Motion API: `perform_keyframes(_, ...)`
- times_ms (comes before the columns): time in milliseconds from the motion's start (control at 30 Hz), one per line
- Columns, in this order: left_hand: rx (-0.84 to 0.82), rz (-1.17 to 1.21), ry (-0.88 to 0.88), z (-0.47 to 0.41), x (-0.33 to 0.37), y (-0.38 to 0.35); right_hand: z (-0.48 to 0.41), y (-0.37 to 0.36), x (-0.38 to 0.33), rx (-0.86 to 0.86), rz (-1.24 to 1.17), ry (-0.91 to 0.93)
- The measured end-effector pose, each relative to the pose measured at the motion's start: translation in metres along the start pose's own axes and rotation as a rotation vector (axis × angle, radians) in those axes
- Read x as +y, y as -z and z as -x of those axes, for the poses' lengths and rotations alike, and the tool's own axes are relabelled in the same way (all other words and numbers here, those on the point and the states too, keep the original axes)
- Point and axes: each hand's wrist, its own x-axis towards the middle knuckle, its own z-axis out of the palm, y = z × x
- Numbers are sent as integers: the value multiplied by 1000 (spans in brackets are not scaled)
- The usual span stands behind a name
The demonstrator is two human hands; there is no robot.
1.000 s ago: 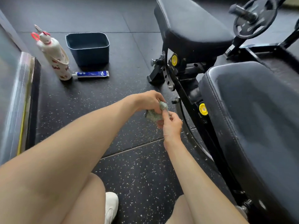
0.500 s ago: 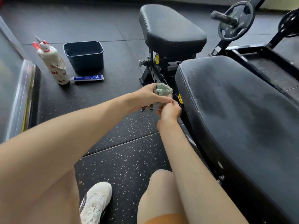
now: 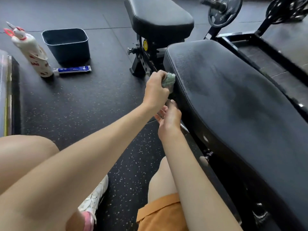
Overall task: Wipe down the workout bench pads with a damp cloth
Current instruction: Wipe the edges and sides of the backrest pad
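Here the left hand [image 3: 155, 90] grips the bunched green cloth [image 3: 169, 80] against the side edge of the long pad [image 3: 233, 100]. The right hand [image 3: 169, 116] (fingers loose, holding nothing) hovers just below.

A gym, by everything around me.
Black speckled rubber floor [image 3: 83, 105] runs under it all; a padded bench seat [image 3: 233, 97] fills the right of the frame, a second pad [image 3: 158, 15] sits top centre, and a weight plate [image 3: 230, 15] hangs on a bar [image 3: 211, 3] upper right, above a black steel frame [image 3: 241, 35].

Head cam, fwd-down, near bench pad [image 3: 233, 105]
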Motion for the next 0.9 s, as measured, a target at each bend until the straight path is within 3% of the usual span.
perform_keyframes(100,-1,-2,-53,20,-2,-3,11,23,6,29,-74,-27)
perform_keyframes(300,114,40,64,18,3,-2,28,50,4,-30,-78,-71)
perform_keyframes(467,142,56,-112,72,8,-10,38,52,2,-94,-106,-110)
perform_keyframes(667,208,-5,-256,57,22,-4,51,75,-6,-69,-79,-186)
perform_keyframes(767,170,-167,-462,68,32,-8,53,87,-4,-20,-121,-202)
perform_keyframes(900,-148,-369,-876,74,63,-21,52,94,-2,102,-212,-184)
